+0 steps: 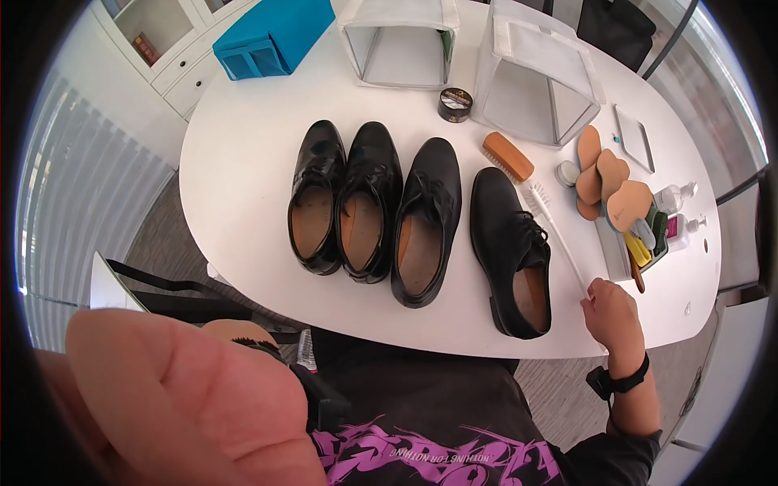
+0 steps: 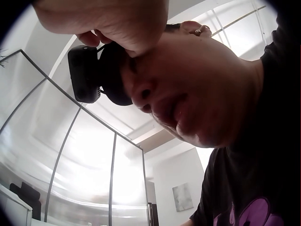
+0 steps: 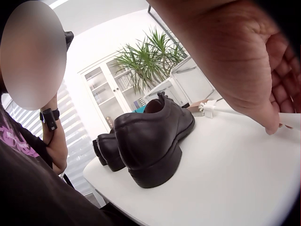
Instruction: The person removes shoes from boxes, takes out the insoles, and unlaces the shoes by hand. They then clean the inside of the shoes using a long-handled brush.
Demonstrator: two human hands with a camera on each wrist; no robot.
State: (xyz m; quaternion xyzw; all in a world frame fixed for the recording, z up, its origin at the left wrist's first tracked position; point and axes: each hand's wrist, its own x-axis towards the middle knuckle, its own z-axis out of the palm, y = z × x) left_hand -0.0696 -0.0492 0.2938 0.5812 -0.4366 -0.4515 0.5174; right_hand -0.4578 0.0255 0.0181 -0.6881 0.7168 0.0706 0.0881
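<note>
My right hand [image 1: 613, 317] rests at the table's near right, thumb and fingers pinching the handle of a white long-handled brush [image 1: 561, 239]. The brush's bristled head lies beside a lone black lace-up shoe [image 1: 496, 215]; in the right wrist view the thumb presses on the white handle [image 3: 287, 118]. Large and close in the head view, my left hand [image 1: 190, 397] is raised to the face, next to the head camera [image 2: 84, 73] in the left wrist view. Most of its fingers are hidden. Three more black shoes [image 1: 316, 154], [image 1: 373, 154], [image 1: 438, 170] stand left of the lone one.
A wooden brush [image 1: 508, 155] and a round black tin [image 1: 455, 105] lie behind the shoes. Tan insoles [image 1: 628, 204], bottles [image 1: 671, 197] and a holder of tools [image 1: 616, 251] stand at right. Two whitish boxes [image 1: 535, 49] and a blue case [image 1: 275, 36] are at the back.
</note>
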